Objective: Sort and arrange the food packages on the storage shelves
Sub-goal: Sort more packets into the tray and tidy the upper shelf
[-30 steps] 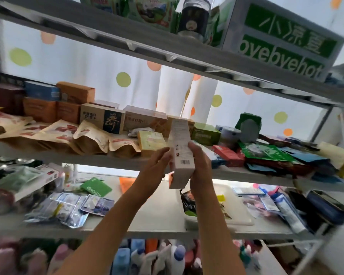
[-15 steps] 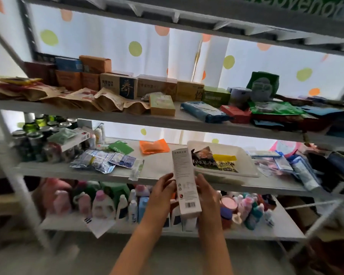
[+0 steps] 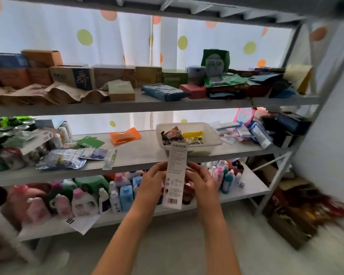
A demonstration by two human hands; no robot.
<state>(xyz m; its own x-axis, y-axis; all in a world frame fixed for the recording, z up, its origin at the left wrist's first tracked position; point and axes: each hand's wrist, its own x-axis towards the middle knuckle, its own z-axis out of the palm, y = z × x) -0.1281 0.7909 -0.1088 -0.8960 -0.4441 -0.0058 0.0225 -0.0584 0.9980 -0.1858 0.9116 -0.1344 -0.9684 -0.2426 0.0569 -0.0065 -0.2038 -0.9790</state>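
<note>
I hold a tall, narrow white box (image 3: 175, 175) upright in front of the shelves, its printed back and barcode facing me. My left hand (image 3: 152, 182) grips its left edge and my right hand (image 3: 201, 181) grips its right edge. Behind the box, on the middle shelf (image 3: 139, 153), stands a white plastic basket (image 3: 213, 136) with a dark snack packet and yellow packets inside. The upper shelf (image 3: 147, 105) carries a row of brown and green cartons, kraft pouches and a blue package (image 3: 163, 92).
An orange pouch (image 3: 124, 135), a green card (image 3: 90, 142) and foil sachets (image 3: 68, 158) lie on the middle shelf's left part. Bottles fill the lowest shelf (image 3: 244, 188). A cardboard box of goods (image 3: 298, 213) sits on the floor at right, beside the rack's grey post.
The white box and both hands have come down from the upper shelf level to in front of the middle shelf's edge. My view has tilted downward and pulled back from the rack.
</note>
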